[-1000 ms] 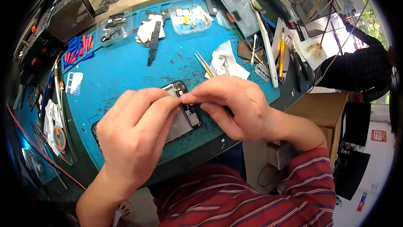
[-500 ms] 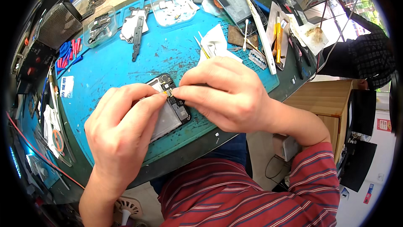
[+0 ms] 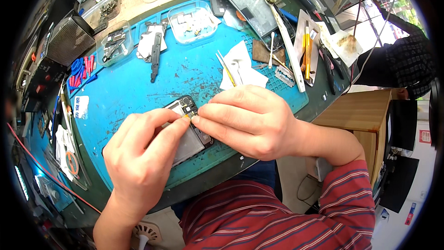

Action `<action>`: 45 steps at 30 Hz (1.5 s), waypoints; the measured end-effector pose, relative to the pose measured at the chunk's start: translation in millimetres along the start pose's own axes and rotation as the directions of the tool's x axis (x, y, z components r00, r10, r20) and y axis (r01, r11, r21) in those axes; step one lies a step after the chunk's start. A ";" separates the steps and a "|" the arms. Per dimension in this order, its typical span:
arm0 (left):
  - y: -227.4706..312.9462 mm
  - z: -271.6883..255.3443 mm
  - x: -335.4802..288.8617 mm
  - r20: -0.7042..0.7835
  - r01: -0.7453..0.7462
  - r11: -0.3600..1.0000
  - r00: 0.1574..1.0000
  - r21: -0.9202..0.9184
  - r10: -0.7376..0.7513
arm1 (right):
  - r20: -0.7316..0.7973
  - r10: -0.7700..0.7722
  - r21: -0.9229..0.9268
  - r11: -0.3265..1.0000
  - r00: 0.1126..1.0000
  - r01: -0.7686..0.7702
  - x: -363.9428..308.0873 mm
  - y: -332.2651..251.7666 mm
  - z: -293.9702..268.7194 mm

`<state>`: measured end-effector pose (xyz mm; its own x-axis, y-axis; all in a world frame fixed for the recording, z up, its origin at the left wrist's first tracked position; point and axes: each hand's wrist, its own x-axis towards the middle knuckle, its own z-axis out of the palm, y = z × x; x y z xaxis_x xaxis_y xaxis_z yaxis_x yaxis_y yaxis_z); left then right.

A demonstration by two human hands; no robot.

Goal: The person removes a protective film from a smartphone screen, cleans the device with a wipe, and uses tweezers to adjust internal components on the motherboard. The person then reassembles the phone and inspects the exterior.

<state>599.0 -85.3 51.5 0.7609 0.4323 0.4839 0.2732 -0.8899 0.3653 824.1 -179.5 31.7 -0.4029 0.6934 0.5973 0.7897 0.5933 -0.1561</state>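
Note:
An opened phone (image 3: pixel 188 147) lies tilted on the blue work mat (image 3: pixel 138 88), its silver inner plate and black board end showing. My left hand (image 3: pixel 143 150) reaches over its left side, thumb and forefinger pinched at a small yellow piece (image 3: pixel 187 117) by the board. From the right, my right hand (image 3: pixel 254 123) brings its closed fingertips to the same spot, almost meeting the left ones. What the right fingers hold, if anything, is hidden. Just beyond that hand, tweezers (image 3: pixel 226 68) rest on white tissue (image 3: pixel 243 67).
Clear plastic boxes of small parts (image 3: pixel 193 21) stand at the mat's far side, near a dark bracket (image 3: pixel 156 58). At right lie a razor blade (image 3: pixel 284 76), a white-handled brush (image 3: pixel 289 46) and yellow tools (image 3: pixel 307 51). Screwdrivers (image 3: pixel 83 72) lie left. A person (image 3: pixel 409 60) is at far right.
The whole view has shifted a little, so the bench appears lower. Both hands stay pinched at the phone's board, with only slight finger movement.

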 end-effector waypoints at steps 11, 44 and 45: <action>-3.3 -4.2 -0.1 0.039 -0.083 0.996 0.996 0.044 0.081 | -0.002 -0.028 -0.008 1.000 1.000 0.028 1.2 -0.2 -0.2; -1.8 -6.7 2.2 0.067 -0.105 0.992 0.993 0.068 0.100 | 0.043 0.052 0.012 0.999 0.998 -0.053 3.9 -2.0 -4.8; -2.0 -6.8 2.2 0.067 -0.106 0.992 0.993 0.069 0.101 | 0.049 0.054 0.006 0.999 0.997 -0.054 4.3 -2.0 -5.3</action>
<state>596.2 -81.6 57.2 0.8225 0.3291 0.4639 0.2308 -0.9386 0.2566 823.3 -179.9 38.7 -0.3822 0.7437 0.5485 0.8077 0.5572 -0.1926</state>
